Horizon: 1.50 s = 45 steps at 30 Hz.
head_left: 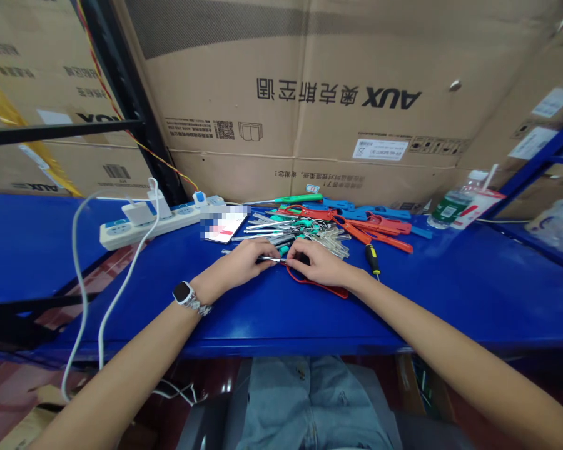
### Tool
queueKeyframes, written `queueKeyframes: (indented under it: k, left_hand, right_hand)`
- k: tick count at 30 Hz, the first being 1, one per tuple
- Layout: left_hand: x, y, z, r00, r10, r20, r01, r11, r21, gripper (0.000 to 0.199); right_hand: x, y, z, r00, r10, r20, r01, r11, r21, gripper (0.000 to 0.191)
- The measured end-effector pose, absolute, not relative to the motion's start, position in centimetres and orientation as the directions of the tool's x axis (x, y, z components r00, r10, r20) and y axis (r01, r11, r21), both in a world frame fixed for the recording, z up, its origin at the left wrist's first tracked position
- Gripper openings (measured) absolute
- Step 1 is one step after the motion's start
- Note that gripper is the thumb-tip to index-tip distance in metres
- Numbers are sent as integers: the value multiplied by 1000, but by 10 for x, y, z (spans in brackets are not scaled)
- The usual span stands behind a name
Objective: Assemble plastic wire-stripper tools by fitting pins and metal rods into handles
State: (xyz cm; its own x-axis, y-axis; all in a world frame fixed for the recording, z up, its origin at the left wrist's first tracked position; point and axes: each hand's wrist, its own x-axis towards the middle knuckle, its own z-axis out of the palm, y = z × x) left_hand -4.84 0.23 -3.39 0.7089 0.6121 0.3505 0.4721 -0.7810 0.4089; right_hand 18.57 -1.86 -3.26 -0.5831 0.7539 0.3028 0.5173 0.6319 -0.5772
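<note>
My left hand (pixel 252 257) and right hand (pixel 316 262) pinch the slim silver metal rod (pixel 269 259), fingers nearly closed. I'd keep it straight.

The single head view is looking from above the person's lap, facing forward and down over the near table (pixel 272 319) toward the far cartons (pixel 338 62).

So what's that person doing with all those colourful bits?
The person's left hand is pinching a thin, shiny piece, and the fingertips of the right hand are at its other end. A red plastic piece pokes out below the right hand. Just behind are lots of thin rods and red, blue and green pieces, piled on the blue table. A screwdriver lies beside them.
</note>
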Motion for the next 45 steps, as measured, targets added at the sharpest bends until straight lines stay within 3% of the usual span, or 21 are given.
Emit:
queueKeyframes:
  k: [6, 12, 15, 22, 27, 30, 37, 45]
  left_hand:
    - [-43, -2, -33, 717, 618, 322, 475, -772, 423, 13]
    - [-43, -2, -36, 712, 603, 359, 469, -790, 396, 15]
    - [-43, 1, -38, 721, 573, 390, 444, -814, 375, 17]
    - [-42, 6, -34, 754, 548, 362, 424, -827, 369, 22]
    - [-44, 6, -37, 765, 544, 345, 416, -826, 381, 21]
    - [-45, 7, -40, 776, 534, 336, 421, -835, 354, 23]
    - [-49, 3, -44, 787, 522, 329, 458, -851, 257, 32]
    - [-49, 0, -44, 784, 516, 344, 468, -856, 218, 37]
  right_hand:
    - [187, -18, -34, -585, 738, 337, 536, 664, -522, 8]
    - [185, -27, -32, -654, 652, 384, 610, 754, -243, 17]
    - [184, -31, -32, -651, 658, 379, 642, 744, -189, 19]
    - [184, -23, -37, -542, 731, 414, 604, 682, -413, 14]
    - [187, -21, -38, -509, 734, 449, 547, 679, -489, 7]
    - [190, -22, -38, -545, 699, 462, 518, 714, -470, 11]
    - [195, -24, -39, -636, 635, 439, 562, 770, -301, 16]
    - [194, -26, -38, -633, 649, 422, 566, 760, -320, 18]
